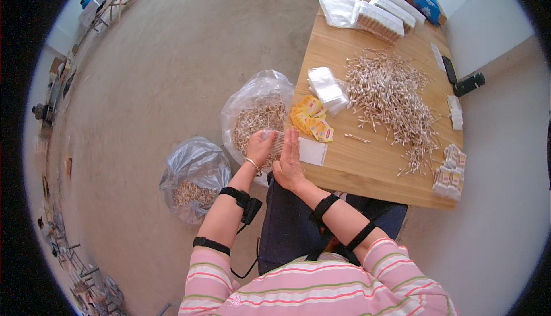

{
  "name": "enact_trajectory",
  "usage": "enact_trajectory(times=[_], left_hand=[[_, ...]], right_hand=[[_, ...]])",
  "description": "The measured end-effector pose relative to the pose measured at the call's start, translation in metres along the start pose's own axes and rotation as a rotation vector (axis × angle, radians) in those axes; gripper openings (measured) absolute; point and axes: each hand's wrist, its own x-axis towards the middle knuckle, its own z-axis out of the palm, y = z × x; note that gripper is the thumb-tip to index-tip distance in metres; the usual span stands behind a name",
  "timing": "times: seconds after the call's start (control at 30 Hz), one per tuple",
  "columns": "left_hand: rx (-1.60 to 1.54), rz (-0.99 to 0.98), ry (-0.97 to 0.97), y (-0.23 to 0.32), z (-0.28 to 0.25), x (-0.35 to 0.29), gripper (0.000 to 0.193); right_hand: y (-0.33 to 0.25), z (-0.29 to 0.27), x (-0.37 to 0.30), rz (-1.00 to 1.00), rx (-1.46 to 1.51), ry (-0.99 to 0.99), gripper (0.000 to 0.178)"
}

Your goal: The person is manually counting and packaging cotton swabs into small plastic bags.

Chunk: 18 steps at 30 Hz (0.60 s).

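Note:
Near the table's left edge, my left hand [261,148] is closed round a small clear bag of cotton swabs [279,142]. My right hand [290,164] has its fingers stretched out straight and lies against the right side of that bag. The thumb of the right hand is partly hidden. Just past my right fingers, a white card or flat packet [313,151] lies on the table corner. Yellow printed cards [311,120] are fanned out beyond it, next to a stack of clear empty bags [326,86].
Loose cotton swabs [393,98] cover the middle of the wooden table [367,172]. Filled packs [450,172] stand at its right edge; larger bagged packs [379,20] lie at the back. A green bottle [469,84] is by the wall. Two plastic sacks of swabs [261,115] [195,192] sit on the floor.

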Motion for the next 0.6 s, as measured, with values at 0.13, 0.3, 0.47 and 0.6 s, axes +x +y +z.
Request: enact_trajectory(times=[0.13,0.3,0.47,0.6], left_hand=[[-0.043,0.043,0.023,-0.009,0.001,0.001,0.023],[-0.015,0.072,0.046,-0.013,-0.001,0.002,0.028],[0.068,0.122,0.093,-0.009,0.003,-0.001,0.032],[0.016,0.136,0.097,-0.007,0.003,-0.005,0.031]], right_hand=[[-0.001,0.001,0.001,0.010,0.137,0.152,0.078],[0.004,-0.002,0.009,0.032,0.258,0.297,0.075],[-0.004,0.007,0.017,0.107,0.368,0.238,0.074],[-0.003,0.005,0.018,0.091,0.383,0.236,0.073]])
